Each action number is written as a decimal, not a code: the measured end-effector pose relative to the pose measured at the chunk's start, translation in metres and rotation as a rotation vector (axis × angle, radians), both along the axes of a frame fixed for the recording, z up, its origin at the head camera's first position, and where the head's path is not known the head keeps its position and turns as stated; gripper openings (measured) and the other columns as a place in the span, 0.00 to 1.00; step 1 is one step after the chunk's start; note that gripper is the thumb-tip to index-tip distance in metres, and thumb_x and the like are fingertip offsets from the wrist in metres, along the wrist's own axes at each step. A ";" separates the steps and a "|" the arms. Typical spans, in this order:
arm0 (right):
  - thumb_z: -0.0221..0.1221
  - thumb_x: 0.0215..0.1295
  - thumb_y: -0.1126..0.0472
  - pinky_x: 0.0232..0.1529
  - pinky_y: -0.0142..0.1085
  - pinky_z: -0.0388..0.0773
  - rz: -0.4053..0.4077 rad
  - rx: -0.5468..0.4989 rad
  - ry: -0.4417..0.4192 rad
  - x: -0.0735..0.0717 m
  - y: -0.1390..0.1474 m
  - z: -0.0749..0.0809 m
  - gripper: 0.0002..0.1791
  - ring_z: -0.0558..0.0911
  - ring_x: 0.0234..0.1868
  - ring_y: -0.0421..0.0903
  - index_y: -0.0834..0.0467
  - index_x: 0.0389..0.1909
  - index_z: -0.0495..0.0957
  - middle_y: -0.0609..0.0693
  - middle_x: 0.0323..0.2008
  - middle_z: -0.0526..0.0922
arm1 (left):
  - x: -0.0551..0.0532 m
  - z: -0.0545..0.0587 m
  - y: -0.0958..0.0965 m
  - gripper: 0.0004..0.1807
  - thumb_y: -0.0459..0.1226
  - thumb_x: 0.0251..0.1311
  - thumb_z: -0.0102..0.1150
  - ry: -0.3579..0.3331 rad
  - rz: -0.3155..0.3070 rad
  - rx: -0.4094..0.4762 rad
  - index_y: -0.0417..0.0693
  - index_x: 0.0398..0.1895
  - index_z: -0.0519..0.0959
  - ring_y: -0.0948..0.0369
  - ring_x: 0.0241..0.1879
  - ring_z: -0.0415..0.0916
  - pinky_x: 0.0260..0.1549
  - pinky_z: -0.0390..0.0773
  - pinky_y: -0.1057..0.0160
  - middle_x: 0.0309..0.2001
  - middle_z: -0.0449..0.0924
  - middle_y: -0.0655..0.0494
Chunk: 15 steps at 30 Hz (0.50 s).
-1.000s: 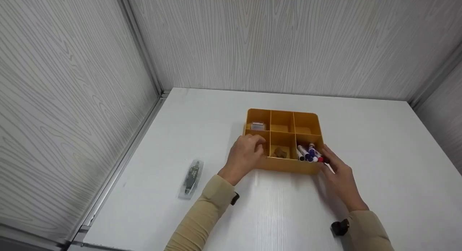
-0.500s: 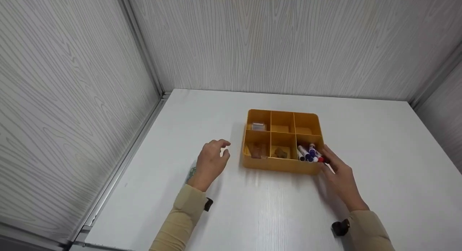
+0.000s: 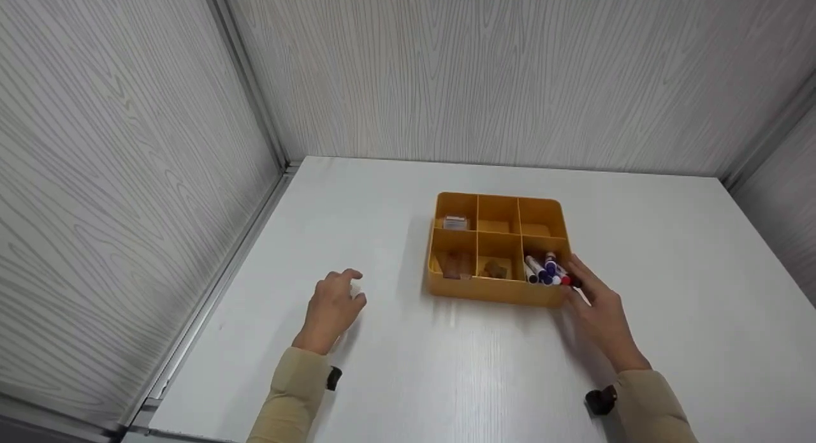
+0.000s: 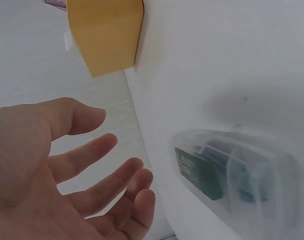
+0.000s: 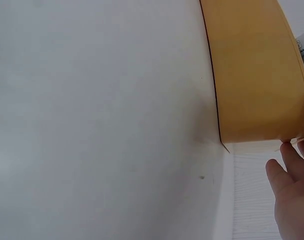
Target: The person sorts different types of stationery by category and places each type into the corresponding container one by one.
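My left hand hovers over the left part of the table, thumb and fingers apart with nothing between them. Beneath it lies a clear plastic package with a dark green item inside, mostly hidden by the hand in the head view. A yellow divided organizer box stands near the middle of the table. My right hand holds its front right corner, with the thumb at the front and fingers along the side. Several whiteboard markers fill the compartment beside that hand.
Other compartments hold a small clear case, see-through pieces and a brown lump. The white table is bounded by a grey wood-grain panel at the back and panels at both sides.
My left hand has left the box's front left compartment, moving left and toward me to the clear package. See-through pieces now show in that compartment. The right hand stays at the box.
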State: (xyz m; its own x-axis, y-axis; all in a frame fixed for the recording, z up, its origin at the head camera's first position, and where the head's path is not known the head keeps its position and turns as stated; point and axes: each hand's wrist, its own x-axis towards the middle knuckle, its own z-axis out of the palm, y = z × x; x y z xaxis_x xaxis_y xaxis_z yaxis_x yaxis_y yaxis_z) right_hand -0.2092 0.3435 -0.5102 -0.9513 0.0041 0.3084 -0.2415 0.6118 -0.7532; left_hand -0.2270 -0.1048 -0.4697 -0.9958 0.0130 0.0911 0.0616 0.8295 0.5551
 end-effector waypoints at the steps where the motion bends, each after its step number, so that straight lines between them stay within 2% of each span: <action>1: 0.57 0.72 0.58 0.60 0.13 0.58 -0.001 0.002 0.001 0.000 0.000 0.000 0.30 0.62 0.74 0.54 0.59 0.72 0.64 0.48 0.76 0.60 | 0.002 -0.003 -0.003 0.21 0.34 0.59 0.62 -0.010 0.003 -0.010 0.44 0.57 0.78 0.50 0.43 0.75 0.40 0.79 0.52 0.48 0.80 0.41; 5: 0.57 0.72 0.57 0.61 0.14 0.58 0.000 0.008 0.007 -0.001 0.000 0.000 0.30 0.62 0.74 0.55 0.58 0.72 0.64 0.49 0.76 0.60 | 0.010 -0.013 -0.013 0.28 0.35 0.56 0.65 -0.068 0.023 -0.063 0.44 0.62 0.73 0.45 0.47 0.72 0.44 0.77 0.48 0.53 0.75 0.37; 10: 0.57 0.72 0.56 0.61 0.14 0.58 0.005 0.010 0.010 -0.001 0.001 0.000 0.30 0.62 0.74 0.55 0.58 0.72 0.64 0.49 0.76 0.60 | 0.017 -0.022 -0.019 0.36 0.35 0.54 0.66 -0.142 0.016 -0.116 0.45 0.68 0.68 0.42 0.50 0.69 0.45 0.75 0.44 0.56 0.71 0.34; 15: 0.58 0.72 0.58 0.60 0.13 0.58 0.010 0.007 0.009 -0.002 0.001 -0.001 0.30 0.62 0.74 0.54 0.58 0.72 0.63 0.49 0.76 0.60 | 0.021 -0.025 -0.021 0.39 0.33 0.52 0.68 -0.153 0.019 -0.136 0.49 0.70 0.67 0.43 0.48 0.69 0.41 0.77 0.45 0.54 0.70 0.34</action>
State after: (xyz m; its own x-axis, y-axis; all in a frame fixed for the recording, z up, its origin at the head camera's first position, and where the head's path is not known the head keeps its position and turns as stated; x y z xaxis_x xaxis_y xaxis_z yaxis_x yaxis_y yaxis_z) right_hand -0.2107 0.3447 -0.5116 -0.9485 -0.0073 0.3166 -0.2541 0.6143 -0.7470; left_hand -0.2059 -0.1260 -0.4948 -0.9980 -0.0045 -0.0626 -0.0317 0.8975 0.4400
